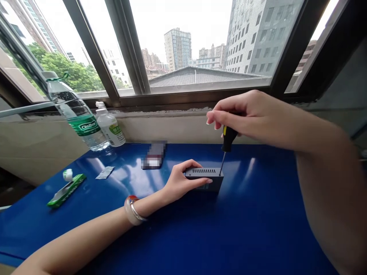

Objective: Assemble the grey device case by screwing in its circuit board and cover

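Note:
A dark grey metal box (220,185) with a row of vent slots along its top stands on the blue table. My left hand (181,178) grips it from the left, thumb along the near side and fingers on the far side. Above the box, my right hand (241,112) is closed around the black and yellow handle of a screwdriver (228,138). The shaft points down at a slight tilt, and its tip meets the top of the box at the right end, at a corner screw spot. A small screw shows at the top's left end.
On the blue table (258,221) a large water bottle (86,128) and a smaller white-capped bottle (111,130) stand at the back left. A blurred dark flat item (155,154), a small packet (105,172) and a green wrapper (67,191) lie left. Behind is a window ledge (172,126).

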Demonstrator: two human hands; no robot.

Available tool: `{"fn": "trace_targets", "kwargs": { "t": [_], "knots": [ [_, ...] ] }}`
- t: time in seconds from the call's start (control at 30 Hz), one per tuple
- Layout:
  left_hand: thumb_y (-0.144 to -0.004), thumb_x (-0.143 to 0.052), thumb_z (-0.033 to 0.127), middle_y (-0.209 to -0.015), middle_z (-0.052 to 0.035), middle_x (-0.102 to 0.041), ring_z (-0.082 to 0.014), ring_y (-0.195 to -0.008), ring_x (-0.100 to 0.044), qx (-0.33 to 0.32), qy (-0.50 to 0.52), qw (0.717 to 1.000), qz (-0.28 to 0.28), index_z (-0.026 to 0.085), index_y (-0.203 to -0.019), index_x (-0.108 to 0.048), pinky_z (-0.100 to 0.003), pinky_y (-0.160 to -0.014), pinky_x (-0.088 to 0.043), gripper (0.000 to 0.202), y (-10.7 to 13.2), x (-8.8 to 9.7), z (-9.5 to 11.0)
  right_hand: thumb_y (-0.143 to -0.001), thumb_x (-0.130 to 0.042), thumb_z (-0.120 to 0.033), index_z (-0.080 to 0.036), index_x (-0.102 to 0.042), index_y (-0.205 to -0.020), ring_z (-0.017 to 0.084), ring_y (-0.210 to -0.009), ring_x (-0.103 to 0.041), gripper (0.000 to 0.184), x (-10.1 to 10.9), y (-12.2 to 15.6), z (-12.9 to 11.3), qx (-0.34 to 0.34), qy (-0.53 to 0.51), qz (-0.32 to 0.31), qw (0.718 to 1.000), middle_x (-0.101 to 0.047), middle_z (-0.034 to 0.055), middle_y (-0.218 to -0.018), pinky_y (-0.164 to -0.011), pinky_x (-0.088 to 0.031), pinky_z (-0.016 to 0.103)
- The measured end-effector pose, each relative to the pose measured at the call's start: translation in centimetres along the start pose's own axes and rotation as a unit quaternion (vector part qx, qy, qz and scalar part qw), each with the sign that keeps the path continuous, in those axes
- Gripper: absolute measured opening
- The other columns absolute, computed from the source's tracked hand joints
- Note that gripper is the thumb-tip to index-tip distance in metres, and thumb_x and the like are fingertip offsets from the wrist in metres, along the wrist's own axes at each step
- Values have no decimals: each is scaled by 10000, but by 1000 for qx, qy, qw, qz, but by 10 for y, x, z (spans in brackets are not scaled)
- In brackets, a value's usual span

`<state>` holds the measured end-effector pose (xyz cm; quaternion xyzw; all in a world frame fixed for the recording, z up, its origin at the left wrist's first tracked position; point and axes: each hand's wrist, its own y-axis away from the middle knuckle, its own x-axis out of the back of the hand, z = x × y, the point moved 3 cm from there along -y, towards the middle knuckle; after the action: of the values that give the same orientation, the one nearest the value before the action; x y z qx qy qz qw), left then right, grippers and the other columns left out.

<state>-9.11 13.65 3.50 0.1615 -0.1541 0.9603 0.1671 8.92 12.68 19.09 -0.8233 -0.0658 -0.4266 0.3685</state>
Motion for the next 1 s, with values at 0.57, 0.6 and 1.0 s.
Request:
{"fn": "trace_targets", "kwargs": {
  "t": [0.57,0.6,1.0],
  "knots": [
    [-660,-794,390,-777,-6,-626,-127,-688,-575,2,-13,1000,3,136,-842,-610,-207,-623,-468,363,1,-1,-1,-924,-393,-466,-182,-648,-959,148,-576,-534,383,-5,-3,-2,-85,105,-26,990,-615,62,-717,-506,-367,289],
    [-663,-792,393,-781,-8,-626,-130,-692,-578,2,-13,1000,1,136,-843,-609,-209,-625,-471,363,1,-1,-2,-915,-426,-445,-188,-642,-979,146,-600,-544,342,-5,-4,0,-81,94,-26,992,-634,64,-779,-521,-382,288],
    [-665,-793,388,-768,-2,-625,-121,-673,-576,-4,-15,1000,5,139,-835,-609,-200,-607,-463,353,1,-1,0,-872,-497,-505,-204,-677,-849,80,-438,-386,352,2,2,-1,-74,45,-73,994,-519,10,-573,-416,-308,261]
  ]
}}
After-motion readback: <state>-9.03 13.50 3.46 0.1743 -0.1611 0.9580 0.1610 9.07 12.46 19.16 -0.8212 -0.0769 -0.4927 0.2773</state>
